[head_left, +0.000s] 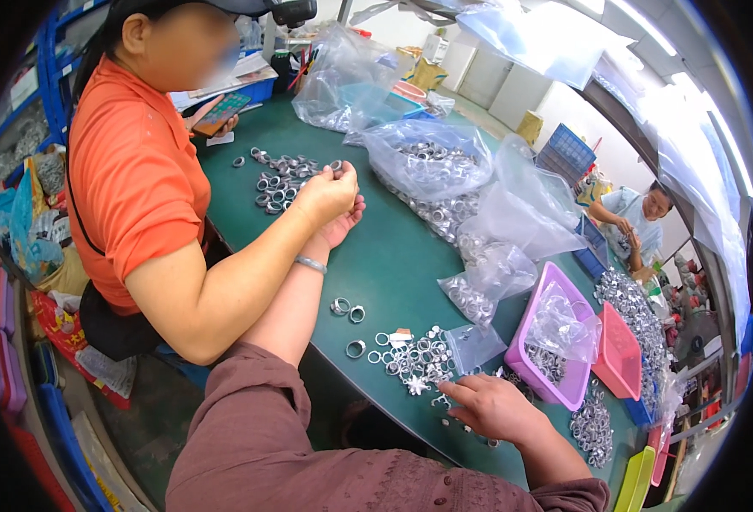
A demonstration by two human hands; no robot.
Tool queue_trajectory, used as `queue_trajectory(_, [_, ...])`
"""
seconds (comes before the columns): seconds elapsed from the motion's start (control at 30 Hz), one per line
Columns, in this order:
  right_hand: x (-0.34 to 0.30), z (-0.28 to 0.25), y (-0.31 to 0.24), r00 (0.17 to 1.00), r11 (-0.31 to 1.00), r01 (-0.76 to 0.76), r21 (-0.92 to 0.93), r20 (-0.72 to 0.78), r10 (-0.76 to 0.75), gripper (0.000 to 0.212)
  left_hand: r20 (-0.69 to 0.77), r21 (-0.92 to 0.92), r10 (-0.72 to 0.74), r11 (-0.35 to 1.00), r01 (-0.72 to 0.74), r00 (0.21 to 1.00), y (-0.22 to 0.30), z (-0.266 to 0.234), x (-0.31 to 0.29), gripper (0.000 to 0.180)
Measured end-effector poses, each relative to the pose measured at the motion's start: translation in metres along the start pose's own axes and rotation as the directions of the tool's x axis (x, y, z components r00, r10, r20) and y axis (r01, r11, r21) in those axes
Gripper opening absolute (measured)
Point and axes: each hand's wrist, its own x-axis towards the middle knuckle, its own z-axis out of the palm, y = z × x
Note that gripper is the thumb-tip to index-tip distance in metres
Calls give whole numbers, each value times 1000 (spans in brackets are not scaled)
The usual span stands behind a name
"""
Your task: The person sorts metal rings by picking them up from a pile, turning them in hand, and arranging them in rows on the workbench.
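Observation:
My left hand (pixel 347 224) reaches far across the green table (pixel 393 264). It is partly hidden behind the fist of a co-worker in an orange shirt (pixel 129 171), and a metal bracelet (pixel 311 264) sits on my forearm. The co-worker's hand (pixel 329 192) pinches a silver ring over a spread of rings (pixel 281 181). My right hand (pixel 491 405) lies palm down near the table's front edge. Its fingertips touch small silver rings beside a loose pile (pixel 415 358). What its fingers hold is hidden.
Clear plastic bags of rings (pixel 432 158) lie along the table's middle and back. A purple tray (pixel 555 341) and a pink tray (pixel 619 350) stand at the right beside more ring heaps (pixel 632 307). Another person (pixel 636 213) works at the far right. Blue crates line the left.

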Motion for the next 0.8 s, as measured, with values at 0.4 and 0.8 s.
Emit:
queue_trajectory(0.4, [-4,5,5,1000,1000,-9,29,-14,10,35,241,-119,-41,990,71,970,-4,-8,10,21])
queue_trajectory(0.8, [-6,5,5,1000,998,5,58,-21,-4,36,367,-341,-50,922,184,929,-3,-34,18,33])
